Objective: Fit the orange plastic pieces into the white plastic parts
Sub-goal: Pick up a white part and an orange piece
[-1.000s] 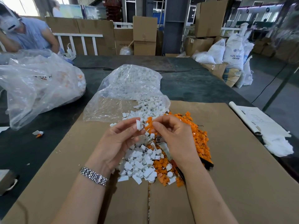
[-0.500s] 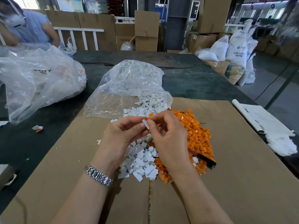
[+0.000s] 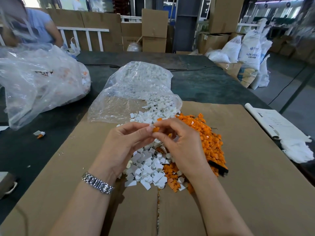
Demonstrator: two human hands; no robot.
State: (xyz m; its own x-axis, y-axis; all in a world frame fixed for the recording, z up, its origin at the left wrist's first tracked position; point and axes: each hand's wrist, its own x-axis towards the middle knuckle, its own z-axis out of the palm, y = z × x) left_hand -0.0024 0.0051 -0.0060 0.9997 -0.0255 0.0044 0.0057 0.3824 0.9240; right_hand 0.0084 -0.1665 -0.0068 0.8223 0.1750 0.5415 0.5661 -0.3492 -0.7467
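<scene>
Both grips pinch small parts above the piles on the cardboard-covered worktop (image 3: 255, 167): the left hand (image 3: 122, 147) holds a white piece (image 3: 151, 126) at its fingertips, touching the orange piece (image 3: 156, 129) pinched in the right hand (image 3: 180, 142) immediately beside it, ready to press together.

**What the view keeps from us**

The white part (image 3: 151, 125) pinched at the fingers (image 3: 144, 132) of the left hand (image 3: 124, 147) is mostly covered and too small to make out. Beside it, the orange piece (image 3: 156, 129) shows only a sliver. Both hands hide the middle of the piles. Left of the piles, the big bag (image 3: 39, 82) blurs its contents, and the worktop (image 3: 204, 86) is cut off.
</scene>
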